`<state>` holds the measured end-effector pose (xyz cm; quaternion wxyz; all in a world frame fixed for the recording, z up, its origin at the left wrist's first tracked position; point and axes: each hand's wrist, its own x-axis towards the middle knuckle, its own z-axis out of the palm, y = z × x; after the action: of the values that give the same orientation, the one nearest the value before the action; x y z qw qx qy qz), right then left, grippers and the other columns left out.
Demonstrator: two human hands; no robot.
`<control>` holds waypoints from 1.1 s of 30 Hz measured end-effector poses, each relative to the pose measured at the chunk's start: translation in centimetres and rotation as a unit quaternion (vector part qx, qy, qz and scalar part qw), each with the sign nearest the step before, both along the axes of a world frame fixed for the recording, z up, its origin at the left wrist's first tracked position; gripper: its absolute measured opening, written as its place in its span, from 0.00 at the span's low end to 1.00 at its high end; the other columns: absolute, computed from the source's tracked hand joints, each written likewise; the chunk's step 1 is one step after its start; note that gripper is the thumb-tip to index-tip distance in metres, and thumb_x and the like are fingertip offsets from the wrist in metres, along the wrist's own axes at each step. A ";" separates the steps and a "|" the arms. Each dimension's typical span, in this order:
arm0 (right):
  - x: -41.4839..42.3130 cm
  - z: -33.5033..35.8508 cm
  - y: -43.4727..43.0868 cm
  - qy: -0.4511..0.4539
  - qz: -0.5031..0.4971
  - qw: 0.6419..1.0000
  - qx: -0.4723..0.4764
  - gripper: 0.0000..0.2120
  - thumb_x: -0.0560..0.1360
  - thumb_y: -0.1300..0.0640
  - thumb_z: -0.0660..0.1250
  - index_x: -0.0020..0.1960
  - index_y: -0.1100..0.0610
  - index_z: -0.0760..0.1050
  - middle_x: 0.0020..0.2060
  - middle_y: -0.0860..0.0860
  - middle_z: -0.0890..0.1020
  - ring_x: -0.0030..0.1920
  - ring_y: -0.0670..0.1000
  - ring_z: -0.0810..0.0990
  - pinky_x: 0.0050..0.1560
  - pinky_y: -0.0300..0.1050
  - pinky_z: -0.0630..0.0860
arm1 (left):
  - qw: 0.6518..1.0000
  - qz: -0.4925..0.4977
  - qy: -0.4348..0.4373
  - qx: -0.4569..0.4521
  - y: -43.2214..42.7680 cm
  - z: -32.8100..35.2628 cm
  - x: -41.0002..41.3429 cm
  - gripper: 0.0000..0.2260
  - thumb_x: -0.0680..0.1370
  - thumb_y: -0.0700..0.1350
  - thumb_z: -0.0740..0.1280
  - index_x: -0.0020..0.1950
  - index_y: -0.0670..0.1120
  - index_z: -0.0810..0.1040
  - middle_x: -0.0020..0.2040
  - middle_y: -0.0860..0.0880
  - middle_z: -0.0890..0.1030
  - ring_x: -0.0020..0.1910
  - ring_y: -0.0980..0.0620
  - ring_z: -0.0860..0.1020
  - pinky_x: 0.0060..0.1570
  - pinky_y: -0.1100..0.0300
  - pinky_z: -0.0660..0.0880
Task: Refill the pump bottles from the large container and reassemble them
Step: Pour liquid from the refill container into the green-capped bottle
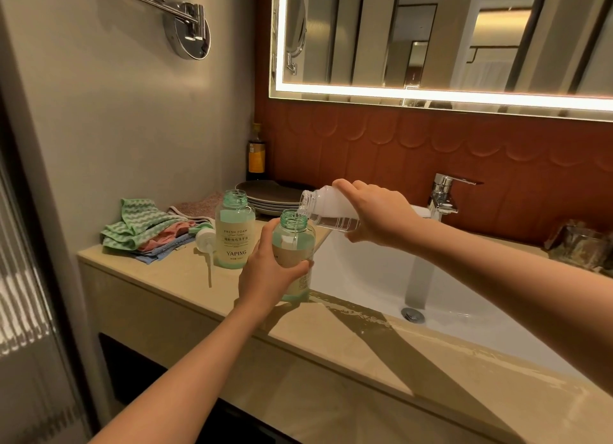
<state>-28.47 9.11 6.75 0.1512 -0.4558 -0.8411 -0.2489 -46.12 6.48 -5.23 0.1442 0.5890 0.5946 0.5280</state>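
Right hand (378, 213) grips the clear container (331, 216), tipped over the open pump bottle (293, 239) clasped in the left hand (267, 274), just beside the sink (365, 277).

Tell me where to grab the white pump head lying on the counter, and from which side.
Pinch the pump head across its round white cap, coming from above. The cap is its widest part; the dip tube is thin and trails toward the front edge. The open bottle stands close on its right, cloths on its left.

two green bottles (235, 234) (293, 241), one container (328, 211), one pump (205, 237)
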 end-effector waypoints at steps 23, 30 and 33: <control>0.0 0.3 -0.2 -0.014 -0.005 1.000 0.008 0.39 0.69 0.50 0.74 0.72 0.51 0.55 0.56 0.52 0.75 0.51 0.52 0.76 0.35 0.40 0.69 | 1.000 -0.001 0.000 -0.002 -0.3 0.3 0.1 0.37 0.68 0.51 0.74 0.71 0.58 0.58 0.65 0.50 0.73 0.60 0.47 0.73 0.48 0.49 0.78; 0.0 0.4 -0.3 -0.020 -0.007 1.000 0.009 0.39 0.68 0.50 0.74 0.72 0.51 0.56 0.56 0.53 0.76 0.50 0.52 0.76 0.37 0.42 0.72 | 1.000 0.001 -0.001 -0.005 -0.3 0.3 0.1 0.37 0.68 0.50 0.74 0.71 0.58 0.57 0.65 0.50 0.73 0.61 0.47 0.73 0.49 0.48 0.78; 0.0 0.4 -0.3 -0.022 -0.010 1.000 0.010 0.39 0.68 0.50 0.74 0.71 0.51 0.56 0.55 0.53 0.76 0.49 0.52 0.75 0.36 0.42 0.72 | 1.000 0.001 -0.003 -0.006 -0.3 0.3 0.1 0.37 0.68 0.50 0.74 0.71 0.58 0.57 0.65 0.51 0.72 0.61 0.47 0.72 0.50 0.47 0.78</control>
<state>-28.44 8.78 7.12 0.1346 -0.4568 -0.8372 -0.2690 -45.98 6.20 -4.92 0.1488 0.5864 0.5975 0.5262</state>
